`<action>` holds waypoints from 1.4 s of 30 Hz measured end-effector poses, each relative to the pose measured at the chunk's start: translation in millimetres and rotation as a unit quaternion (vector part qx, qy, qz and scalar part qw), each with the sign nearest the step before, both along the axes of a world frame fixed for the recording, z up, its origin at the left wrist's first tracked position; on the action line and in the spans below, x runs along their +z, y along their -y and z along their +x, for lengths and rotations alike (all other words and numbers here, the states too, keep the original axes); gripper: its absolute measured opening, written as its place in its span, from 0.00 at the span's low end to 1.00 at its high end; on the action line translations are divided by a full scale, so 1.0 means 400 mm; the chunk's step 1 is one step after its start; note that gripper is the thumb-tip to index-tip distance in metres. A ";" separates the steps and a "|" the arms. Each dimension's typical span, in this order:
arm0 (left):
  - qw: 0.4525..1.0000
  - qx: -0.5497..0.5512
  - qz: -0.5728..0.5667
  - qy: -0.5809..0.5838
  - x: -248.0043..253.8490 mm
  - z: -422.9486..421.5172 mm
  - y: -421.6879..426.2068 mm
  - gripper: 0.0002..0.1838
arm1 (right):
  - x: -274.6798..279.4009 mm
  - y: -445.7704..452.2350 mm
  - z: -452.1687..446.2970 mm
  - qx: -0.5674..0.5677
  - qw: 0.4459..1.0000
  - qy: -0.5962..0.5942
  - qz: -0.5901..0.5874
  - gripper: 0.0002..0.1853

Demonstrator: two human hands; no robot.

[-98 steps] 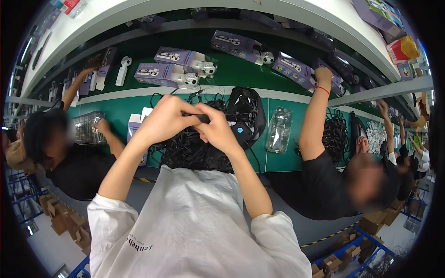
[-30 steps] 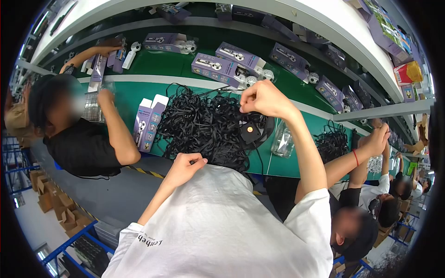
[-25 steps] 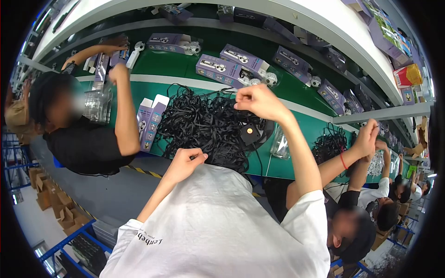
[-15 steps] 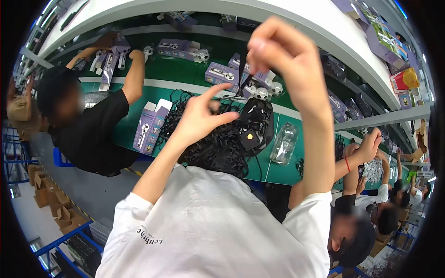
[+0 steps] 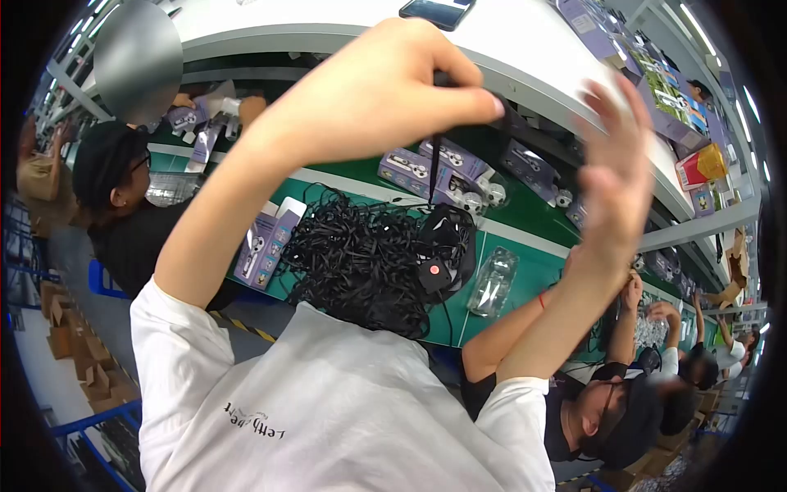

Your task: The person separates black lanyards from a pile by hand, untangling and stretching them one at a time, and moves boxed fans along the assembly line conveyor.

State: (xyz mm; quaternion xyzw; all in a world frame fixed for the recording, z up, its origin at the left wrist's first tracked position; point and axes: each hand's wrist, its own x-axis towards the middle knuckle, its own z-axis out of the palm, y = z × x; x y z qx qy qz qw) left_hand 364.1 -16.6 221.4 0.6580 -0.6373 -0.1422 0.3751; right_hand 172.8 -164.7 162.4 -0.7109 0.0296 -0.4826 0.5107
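Observation:
My left hand (image 5: 385,90) is raised high over the bench, thumb and fingers pinched together on a black strap (image 5: 435,168) that hangs down toward the pile. To its right, my right hand (image 5: 615,156) is lifted with fingers apart, blurred by motion, and I see nothing in it. Below lies a tangled heap of black straps (image 5: 361,254). At the heap's right edge are a black mesh pouch (image 5: 459,234) and a small black box with a lit red-orange dot (image 5: 434,271).
A purple printed carton (image 5: 261,250) stands left of the heap, and a clear plastic tray (image 5: 493,283) lies to its right. More purple boxes (image 5: 406,168) sit behind. A white shelf (image 5: 328,20) with a phone (image 5: 438,11) overhangs the bench. Co-workers sit close on both sides.
My left hand has risen from beside the heap and closed on the strap. My right hand, pinched at the strap before, has moved right and opened. The camera view has shifted slightly.

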 end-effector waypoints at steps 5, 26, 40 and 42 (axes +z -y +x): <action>0.998 0.020 -0.048 -0.028 -0.007 0.018 -0.120 0.13 | -0.142 -0.099 0.222 0.415 0.803 -0.402 0.147 0.14; 0.968 0.100 0.026 -0.229 -0.381 0.028 -0.349 0.06 | -0.252 -0.239 0.148 0.221 0.953 -0.156 0.137 0.06; 0.974 0.071 0.214 -0.017 -0.458 0.048 -0.303 0.11 | -0.438 -0.387 0.265 0.287 0.907 -0.284 0.119 0.43; 0.980 0.104 0.165 -0.039 -0.502 0.054 -0.334 0.10 | -0.501 -0.409 0.286 0.277 0.911 -0.272 0.141 0.34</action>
